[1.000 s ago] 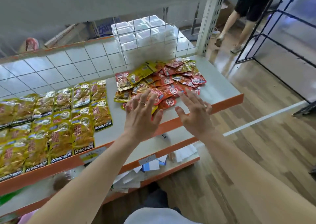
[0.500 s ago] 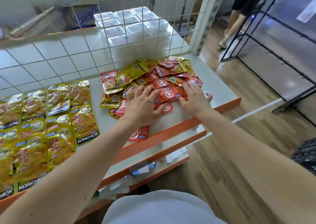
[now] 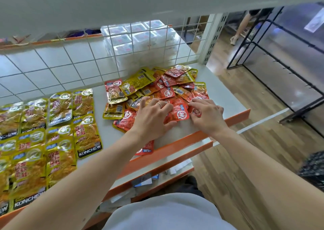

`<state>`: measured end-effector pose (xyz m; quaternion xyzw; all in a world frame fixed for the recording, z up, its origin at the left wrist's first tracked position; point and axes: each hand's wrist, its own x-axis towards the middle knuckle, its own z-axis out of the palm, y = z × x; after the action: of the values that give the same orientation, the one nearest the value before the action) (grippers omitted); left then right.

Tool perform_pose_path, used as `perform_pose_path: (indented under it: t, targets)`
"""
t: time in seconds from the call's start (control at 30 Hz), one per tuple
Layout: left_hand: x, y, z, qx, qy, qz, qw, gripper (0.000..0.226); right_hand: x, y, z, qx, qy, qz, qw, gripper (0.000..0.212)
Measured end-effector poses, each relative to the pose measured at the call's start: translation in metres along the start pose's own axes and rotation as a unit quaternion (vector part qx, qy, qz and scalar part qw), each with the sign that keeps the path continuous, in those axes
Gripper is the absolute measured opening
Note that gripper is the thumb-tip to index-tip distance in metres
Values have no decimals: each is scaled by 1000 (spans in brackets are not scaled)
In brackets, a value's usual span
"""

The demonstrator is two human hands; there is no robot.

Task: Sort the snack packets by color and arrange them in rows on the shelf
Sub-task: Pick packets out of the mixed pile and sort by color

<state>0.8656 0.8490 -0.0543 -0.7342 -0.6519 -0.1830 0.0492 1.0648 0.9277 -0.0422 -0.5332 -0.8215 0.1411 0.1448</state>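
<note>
At the shelf's [image 3: 228,93] left end the yellow packets [image 3: 52,133] lie sorted in glossy rows, long axes running front to back. The mixed pile [image 3: 157,87] of red and yellow sits mid-shelf. The left hand [image 3: 152,117] rests on it, fingers spread flat and gripping nothing. A crinkled red packet [image 3: 180,112] with a round white emblem lies between the hands, just beyond both sets of fingertips, nearer the right hand [image 3: 208,115], whose fingers, together and lightly bent, press neighbouring red packets.
</note>
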Motion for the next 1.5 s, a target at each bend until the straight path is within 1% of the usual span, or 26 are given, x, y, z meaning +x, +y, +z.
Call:
perform_pose_path:
  t: [0.07,0.1,0.13,0.17,0.2,0.23,0.27,0.3,0.33,0.37,0.4,0.43,0.5,0.6,0.7,0.73,0.8,0.93,1.0,1.1,1.17,1.23,1.3,1.37,1.43,1.5]
  targets:
    - [4,5,-7,-108,39,-23,993,51,6,1,-8,37,23,-1,999,36]
    - [6,10,-17,-191,60,-51,978,47,10,0,-11,56,33,2,998,36]
    - [11,16,-25,-296,79,-92,947,40,16,-2,-13,70,39,3,997,37]
    - [16,22,-34,-411,91,-140,896,31,22,-6,-14,75,42,-2,996,37]
    - [23,27,-44,-527,98,-192,822,24,30,-11,-14,73,42,-16,996,37]
    - [29,27,-52,-622,109,-244,736,23,39,-17,-14,68,39,-34,996,37]
    - [34,26,-58,-693,119,-290,649,26,47,-25,-14,62,30,-52,996,38]
    - [35,21,-61,-734,131,-329,580,27,55,-33,-13,55,20,-70,996,40]
    - [34,17,-65,-758,139,-358,527,27,62,-42,-12,46,10,-88,995,43]
    - [31,13,-67,-754,144,-384,513,24,70,-50,-10,35,-2,-106,994,45]
    - [26,8,-68,-738,147,-401,522,20,76,-59,-7,23,-17,-127,991,47]
    - [19,3,-69,-714,152,-413,545,16,83,-68,-3,12,-34,-151,988,48]
    - [4,-9,-69,-683,169,-427,568,14,94,-86,7,-16,-68,-199,978,53]
    - [-21,-24,-73,-667,187,-444,568,15,109,-108,21,-87,-101,-256,958,61]
    - [-44,-37,-79,-641,202,-444,592,17,118,-123,33,-136,-125,-278,943,63]
    - [-51,-39,-81,-635,207,-449,593,17,120,-125,37,-143,-126,-280,941,62]
    - [-61,-43,-85,-624,217,-460,593,13,121,-124,42,-140,-103,-285,943,56]
    - [-71,-46,-89,-614,227,-462,598,14,118,-111,48,-150,-15,-333,931,44]
    - [-71,-47,-89,-613,223,-459,603,14,117,-104,47,-120,42,-343,931,35]
    - [-71,-47,-91,-618,215,-454,605,15,112,-100,35,-23,153,-294,943,20]
    - [-73,-47,-90,-624,210,-451,603,17,104,-100,27,65,210,-217,951,21]
    - [-75,-47,-88,-627,209,-453,598,16,91,-100,22,158,226,-118,954,23]
    - [-76,-44,-85,-630,204,-454,596,17,75,-100,19,241,203,-35,948,24]
    - [-76,-41,-82,-628,199,-451,602,18,57,-100,17,338,145,43,929,23]
    - [-75,-35,-79,-623,198,-448,610,19,38,-99,17,436,86,98,891,16]
    - [-74,-28,-79,-611,201,-448,621,20,20,-95,18,507,37,129,852,9]
